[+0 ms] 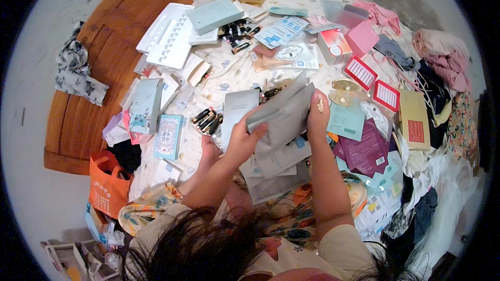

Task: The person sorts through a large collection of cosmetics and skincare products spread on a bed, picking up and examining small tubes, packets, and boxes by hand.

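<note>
My left hand (239, 143) grips the lower left edge of several grey foil sachets (284, 114), its thumb on the front. At their right edge, my right hand (318, 119) holds the same sachets, which fan apart slightly at the top. Beneath them, more pale grey sachets (282, 160) lie on my lap. A light grey packet (239, 103) sits just beyond my left hand. Small black-and-gold tubes (209, 121) are heaped to its left. Teal sachets (345, 121) and purple sachets (365, 148) lie to the right of my right forearm.
Cosmetic boxes crowd the patterned bedsheet (213, 91), including a pale blue box (146, 105) and white plastic trays (170, 41). False-lash cases (361, 73) lie at right. An orange bag (109, 183) stands by the wooden headboard (105, 58). Clothes (441, 58) line the right edge.
</note>
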`<action>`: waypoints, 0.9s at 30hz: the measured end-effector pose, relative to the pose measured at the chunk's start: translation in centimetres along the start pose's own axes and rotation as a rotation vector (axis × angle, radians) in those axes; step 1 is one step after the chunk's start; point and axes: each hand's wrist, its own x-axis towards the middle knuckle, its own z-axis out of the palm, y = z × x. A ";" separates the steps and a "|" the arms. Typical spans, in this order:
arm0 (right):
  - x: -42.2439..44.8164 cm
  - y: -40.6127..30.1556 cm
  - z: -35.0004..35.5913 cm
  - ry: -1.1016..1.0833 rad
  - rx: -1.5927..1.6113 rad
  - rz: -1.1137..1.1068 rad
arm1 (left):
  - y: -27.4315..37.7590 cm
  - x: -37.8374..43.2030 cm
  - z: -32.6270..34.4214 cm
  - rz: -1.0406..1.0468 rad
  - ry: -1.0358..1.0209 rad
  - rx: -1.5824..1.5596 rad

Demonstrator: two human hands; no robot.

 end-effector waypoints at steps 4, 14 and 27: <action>-0.6 -0.8 -0.1 -0.052 -0.122 -0.002 | 1.6 -0.4 -0.6 -0.010 0.290 -0.069; -2.2 -7.9 -3.7 -0.864 0.643 0.259 | -1.2 -0.6 -3.9 -0.026 0.224 -0.522; -2.9 -3.2 1.1 -0.437 0.097 -0.474 | -1.1 -0.4 -2.7 -0.186 -0.082 -0.640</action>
